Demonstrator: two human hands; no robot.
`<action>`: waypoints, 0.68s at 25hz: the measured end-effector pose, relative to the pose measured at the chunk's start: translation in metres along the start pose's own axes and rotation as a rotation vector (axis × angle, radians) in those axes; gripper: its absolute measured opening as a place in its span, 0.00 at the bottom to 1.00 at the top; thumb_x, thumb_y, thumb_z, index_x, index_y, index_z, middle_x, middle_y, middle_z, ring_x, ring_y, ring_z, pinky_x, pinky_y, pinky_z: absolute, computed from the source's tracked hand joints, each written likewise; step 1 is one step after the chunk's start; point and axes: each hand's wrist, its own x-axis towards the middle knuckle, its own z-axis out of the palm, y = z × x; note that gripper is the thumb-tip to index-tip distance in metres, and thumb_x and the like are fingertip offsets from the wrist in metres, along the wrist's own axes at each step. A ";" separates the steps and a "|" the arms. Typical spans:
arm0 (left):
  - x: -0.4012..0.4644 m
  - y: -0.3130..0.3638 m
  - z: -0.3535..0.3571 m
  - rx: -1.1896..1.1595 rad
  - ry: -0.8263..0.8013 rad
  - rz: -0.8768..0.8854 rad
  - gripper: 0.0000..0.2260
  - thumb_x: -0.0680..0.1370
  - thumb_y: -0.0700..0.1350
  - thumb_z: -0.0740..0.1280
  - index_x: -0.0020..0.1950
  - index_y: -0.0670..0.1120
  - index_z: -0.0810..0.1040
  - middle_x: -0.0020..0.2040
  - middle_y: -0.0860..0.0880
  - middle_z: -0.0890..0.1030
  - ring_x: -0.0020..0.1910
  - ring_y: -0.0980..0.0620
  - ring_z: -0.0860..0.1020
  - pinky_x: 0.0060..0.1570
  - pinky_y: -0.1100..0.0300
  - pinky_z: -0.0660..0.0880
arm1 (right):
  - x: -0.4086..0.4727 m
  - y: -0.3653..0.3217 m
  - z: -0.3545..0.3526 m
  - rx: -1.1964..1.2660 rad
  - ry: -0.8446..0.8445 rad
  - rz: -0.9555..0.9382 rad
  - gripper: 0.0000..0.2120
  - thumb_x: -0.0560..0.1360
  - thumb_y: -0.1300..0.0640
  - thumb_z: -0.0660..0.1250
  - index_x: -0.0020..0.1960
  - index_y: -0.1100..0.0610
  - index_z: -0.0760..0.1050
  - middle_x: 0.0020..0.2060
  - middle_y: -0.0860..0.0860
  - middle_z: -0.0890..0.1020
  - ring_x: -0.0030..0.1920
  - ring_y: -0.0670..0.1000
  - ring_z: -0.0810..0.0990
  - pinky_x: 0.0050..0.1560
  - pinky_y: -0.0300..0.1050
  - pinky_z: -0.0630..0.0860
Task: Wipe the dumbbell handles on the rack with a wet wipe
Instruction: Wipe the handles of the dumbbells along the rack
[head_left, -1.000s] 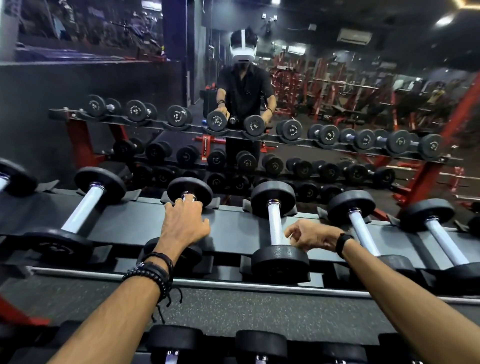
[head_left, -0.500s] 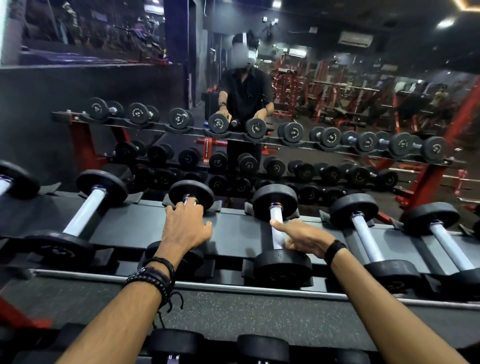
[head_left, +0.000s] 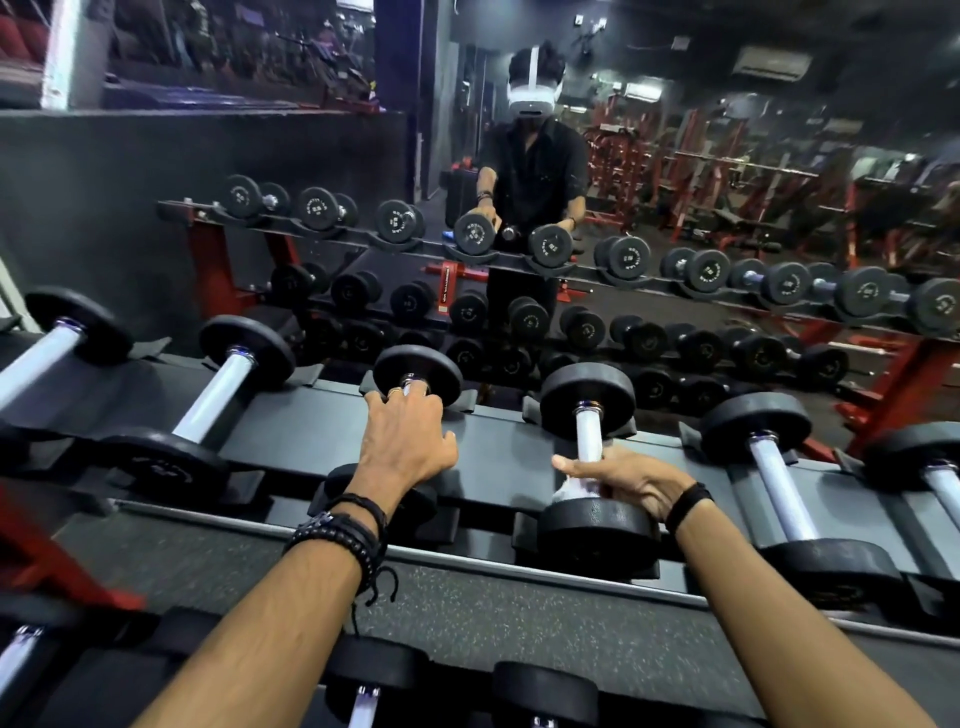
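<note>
Several black dumbbells with chrome handles lie in a row on the top shelf of the rack. My left hand lies over the handle of one dumbbell, fingers curled round it, and hides the handle. My right hand wraps a white wet wipe round the near end of the handle of the neighbouring dumbbell, just above its front weight.
More dumbbells lie to the left and right on the same shelf, and others on the lower shelf. A wall mirror right behind the rack reflects me, the rack and red gym machines.
My right hand moved from beside the dumbbell onto its handle and slid toward the near weight, with the wipe now showing under the fingers. My left hand stayed on its dumbbell.
</note>
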 end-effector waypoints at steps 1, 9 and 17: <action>0.000 -0.001 0.001 -0.002 0.003 -0.004 0.16 0.73 0.55 0.62 0.51 0.45 0.79 0.56 0.45 0.77 0.50 0.44 0.77 0.53 0.49 0.69 | -0.003 -0.001 0.001 -0.032 -0.008 0.004 0.16 0.64 0.54 0.80 0.42 0.60 0.76 0.35 0.54 0.80 0.35 0.50 0.78 0.37 0.40 0.76; 0.000 -0.003 0.000 -0.050 0.001 -0.015 0.15 0.72 0.56 0.63 0.49 0.46 0.79 0.54 0.47 0.78 0.49 0.44 0.77 0.53 0.48 0.69 | -0.026 -0.003 -0.012 -0.186 0.015 -0.057 0.12 0.70 0.68 0.72 0.51 0.62 0.75 0.37 0.55 0.79 0.34 0.47 0.78 0.35 0.36 0.74; -0.001 -0.001 -0.001 0.001 -0.006 -0.001 0.17 0.73 0.56 0.62 0.51 0.46 0.79 0.55 0.46 0.77 0.50 0.44 0.77 0.52 0.49 0.67 | -0.030 0.010 -0.017 -0.540 0.341 -0.422 0.13 0.68 0.67 0.74 0.36 0.53 0.73 0.26 0.47 0.74 0.28 0.45 0.68 0.30 0.37 0.65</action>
